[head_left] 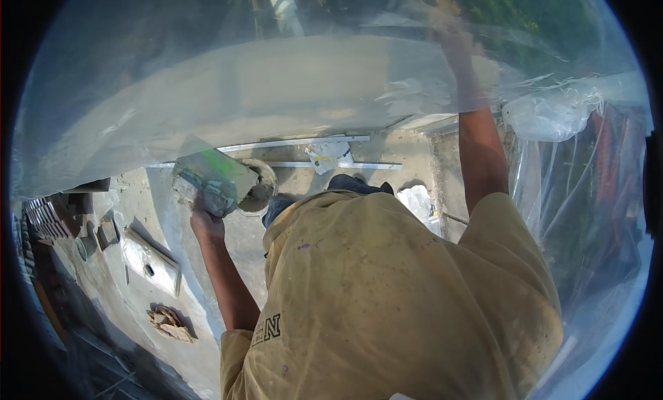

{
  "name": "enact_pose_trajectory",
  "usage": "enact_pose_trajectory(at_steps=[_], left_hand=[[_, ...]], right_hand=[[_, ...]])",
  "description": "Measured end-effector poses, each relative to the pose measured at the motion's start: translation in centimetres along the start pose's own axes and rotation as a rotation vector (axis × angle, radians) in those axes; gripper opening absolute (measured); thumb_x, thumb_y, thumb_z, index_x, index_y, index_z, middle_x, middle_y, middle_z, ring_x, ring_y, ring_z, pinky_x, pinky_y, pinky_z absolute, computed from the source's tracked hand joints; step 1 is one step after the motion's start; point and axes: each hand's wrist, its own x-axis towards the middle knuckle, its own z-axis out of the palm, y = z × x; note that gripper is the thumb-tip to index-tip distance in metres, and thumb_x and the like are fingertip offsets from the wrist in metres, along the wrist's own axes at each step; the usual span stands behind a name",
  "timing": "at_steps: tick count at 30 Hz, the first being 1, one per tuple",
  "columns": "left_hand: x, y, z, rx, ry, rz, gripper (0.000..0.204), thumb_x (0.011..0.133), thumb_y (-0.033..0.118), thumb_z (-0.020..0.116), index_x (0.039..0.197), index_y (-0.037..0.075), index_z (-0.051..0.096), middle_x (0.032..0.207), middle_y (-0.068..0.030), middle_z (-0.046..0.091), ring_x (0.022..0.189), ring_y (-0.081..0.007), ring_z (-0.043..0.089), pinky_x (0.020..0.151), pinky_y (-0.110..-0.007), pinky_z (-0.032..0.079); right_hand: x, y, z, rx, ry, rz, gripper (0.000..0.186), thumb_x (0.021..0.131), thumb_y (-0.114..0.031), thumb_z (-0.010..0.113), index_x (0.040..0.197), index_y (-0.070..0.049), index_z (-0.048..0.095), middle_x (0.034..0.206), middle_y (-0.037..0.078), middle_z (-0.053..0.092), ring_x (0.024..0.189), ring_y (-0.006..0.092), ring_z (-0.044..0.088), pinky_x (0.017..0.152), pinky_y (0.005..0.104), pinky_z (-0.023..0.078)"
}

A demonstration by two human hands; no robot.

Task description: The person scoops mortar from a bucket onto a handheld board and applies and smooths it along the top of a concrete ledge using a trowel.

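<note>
My left hand (207, 217) grips a flat, green-stained board (224, 166) with lumps of grey mortar at its near end, held out at the left of my body. Just beside and below that board is a round bucket (264, 175) with grey material inside. My raised right arm reaches up to the top of the view, where my right hand (449, 16) shows only hazily through a translucent plastic sheet (311, 75); its fingers are too blurred to read. The sheet spans the upper part of the view.
Two long pale strips (369, 166) lie on the ground around a white bag (328, 151). Another white bag (418, 203) is by my right side. A silvery panel (152, 262) and crumpled brown paper (169, 324) lie at left, with clutter (52, 220) beyond. Clear plastic (566, 193) hangs at right.
</note>
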Motion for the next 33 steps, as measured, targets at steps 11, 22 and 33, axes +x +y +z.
enact_pose_trajectory(at_steps=[11,22,33], left_hand=[[-7.9,-12.0,25.4,0.069,-0.414,-0.326,0.04,0.095,0.021,0.048,0.131,0.003,0.045,0.13,-0.0123,0.051,0.12,-0.029,0.049,0.102,-0.046,0.039],[-10.5,-19.2,37.2,0.053,-0.557,-0.459,0.035,0.093,0.026,0.055,0.123,0.008,0.048,0.117,-0.0092,0.054,0.109,-0.023,0.053,0.09,-0.038,0.047],[-12.4,-23.2,38.3,-0.055,-0.809,-0.866,0.028,0.091,0.037,0.059,0.103,0.012,0.057,0.093,-0.0034,0.065,0.086,-0.0161,0.061,0.069,-0.027,0.051]], right_hand=[[-7.9,2.1,-7.4,-1.119,0.091,0.099,0.044,0.079,-0.018,0.062,0.119,-0.002,0.059,0.123,0.014,0.058,0.121,0.0314,0.049,0.099,0.0409,0.043],[-22.6,-5.1,1.8,0.49,0.147,0.498,0.039,0.086,-0.026,0.066,0.113,0.001,0.059,0.103,0.005,0.064,0.093,0.0137,0.06,0.081,0.0283,0.048],[-21.9,-5.9,0.1,0.487,0.363,0.316,0.03,0.08,-0.014,0.071,0.104,0.002,0.063,0.099,0.008,0.065,0.095,0.0143,0.059,0.085,0.0296,0.045]])
